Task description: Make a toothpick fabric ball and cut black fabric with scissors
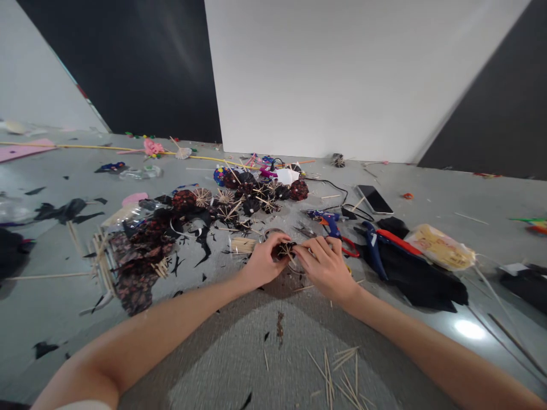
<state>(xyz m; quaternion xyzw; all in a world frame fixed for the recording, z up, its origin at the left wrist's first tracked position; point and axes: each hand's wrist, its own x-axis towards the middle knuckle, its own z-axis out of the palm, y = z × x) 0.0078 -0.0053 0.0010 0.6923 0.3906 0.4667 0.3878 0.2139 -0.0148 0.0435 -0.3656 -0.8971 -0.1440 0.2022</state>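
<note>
Umbrella (285,249), a tiny dark paper one with pale stick ribs, sits right between our two hands, touching the fingertips of both, low over the far edge of the grey mat (239,353).

Our left hand (264,263) comes in from the left with knuckles up and fingers curled, thumb and fingertips pinching the umbrella's left side. Our right hand (325,269) mirrors it from the right, fingers bent and bunched, nipping the other side. Both forearms are bare and run in from the bottom corners, meeting in a narrow V, with the wrists low over the mat.

The umbrella's paper looks crinkled and matt, and its thin ribs fan out like spokes. The mat has a felt-like weave, and loose toothpicks (342,376) lie scattered on it near our right forearm. Beyond the hands we see a heap (252,196) of similar umbrellas, round, dark and red-patterned, bristling with sticks. Just past the right hand lie a blue glue gun (327,221) and red-handled scissors (349,246). Farther right are a black phone (374,199), flat and glossy, and crumpled black cloth (414,273).
</note>
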